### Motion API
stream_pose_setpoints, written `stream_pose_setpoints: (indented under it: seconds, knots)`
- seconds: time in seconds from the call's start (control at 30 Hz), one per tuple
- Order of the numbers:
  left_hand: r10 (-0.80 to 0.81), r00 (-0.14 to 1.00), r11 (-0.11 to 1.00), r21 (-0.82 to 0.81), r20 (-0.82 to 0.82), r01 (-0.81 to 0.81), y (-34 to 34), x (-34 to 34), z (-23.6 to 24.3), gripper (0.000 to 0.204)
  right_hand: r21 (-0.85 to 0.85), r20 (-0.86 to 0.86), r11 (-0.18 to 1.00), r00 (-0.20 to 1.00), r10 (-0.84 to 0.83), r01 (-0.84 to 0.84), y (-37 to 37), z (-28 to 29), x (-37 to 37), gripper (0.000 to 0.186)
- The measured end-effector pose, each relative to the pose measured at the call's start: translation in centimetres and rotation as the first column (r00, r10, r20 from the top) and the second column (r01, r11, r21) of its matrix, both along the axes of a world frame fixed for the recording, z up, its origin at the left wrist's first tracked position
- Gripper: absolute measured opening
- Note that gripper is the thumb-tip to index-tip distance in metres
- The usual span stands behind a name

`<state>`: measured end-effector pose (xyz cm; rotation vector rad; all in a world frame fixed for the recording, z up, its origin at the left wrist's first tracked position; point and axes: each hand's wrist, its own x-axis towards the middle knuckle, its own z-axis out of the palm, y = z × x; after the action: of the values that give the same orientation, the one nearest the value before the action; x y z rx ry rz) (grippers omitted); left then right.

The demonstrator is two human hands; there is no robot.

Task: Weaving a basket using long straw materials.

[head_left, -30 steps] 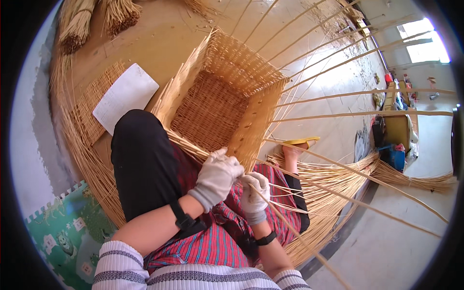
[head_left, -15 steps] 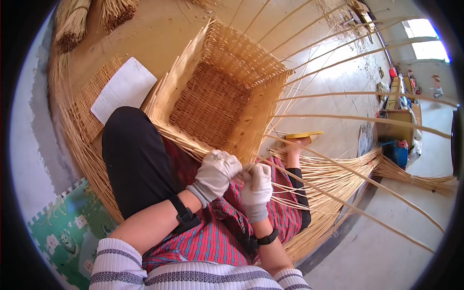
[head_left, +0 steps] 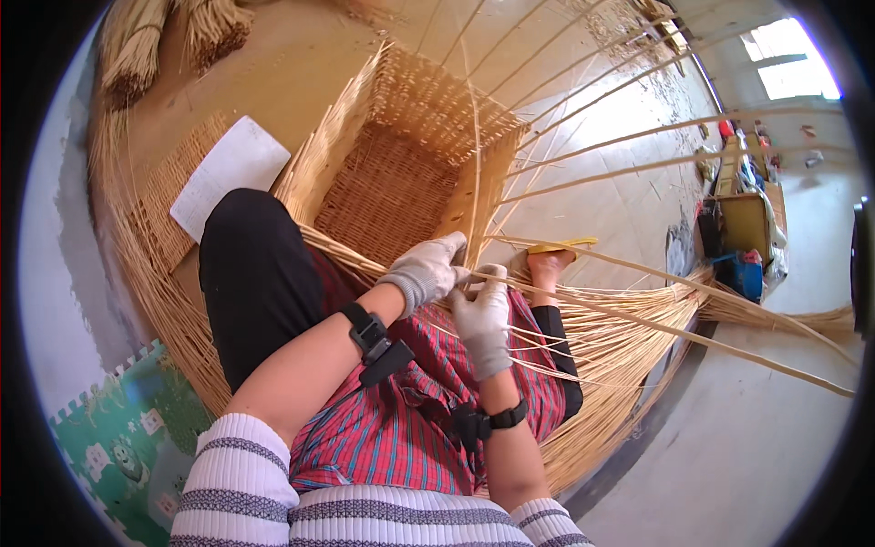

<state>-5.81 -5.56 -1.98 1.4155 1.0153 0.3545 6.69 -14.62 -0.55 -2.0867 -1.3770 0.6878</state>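
Basket (head_left: 390, 187) fwd of L grip (head_left: 424, 273), touching; R grip (head_left: 481, 314) nr.

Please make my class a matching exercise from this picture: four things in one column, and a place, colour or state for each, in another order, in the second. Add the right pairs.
Column one
1. basket
2. left hand
3. sandal
4. foam mat

Column two
A. yellow
B. gloved, by the basket's near corner
C. mostly green, at the picture's lower left
D. open, its woven inside showing

Right pairs: 1-D, 2-B, 3-A, 4-C.
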Motion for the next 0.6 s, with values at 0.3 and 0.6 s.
stream_pose_setpoints:
  seconds: [0.3, 0.6]
  knots:
    - [0.047, 0.990, 0.987, 0.161, -0.134, -0.025, -1.4, 0.1, 1.0, 0.023, 0.085, 0.002, 0.919, 0.922, 0.387, -0.386, 5.7, 2.9, 9.1, 0.014]
    - [0.009, 1.000, 0.991, 0.131, -0.023, -0.006, -1.6, -1.0, 1.6, 0.026, 0.420, -0.260, 0.821, 0.816, 0.516, -0.386, 11.4, 10.7, 7.5, 0.050]
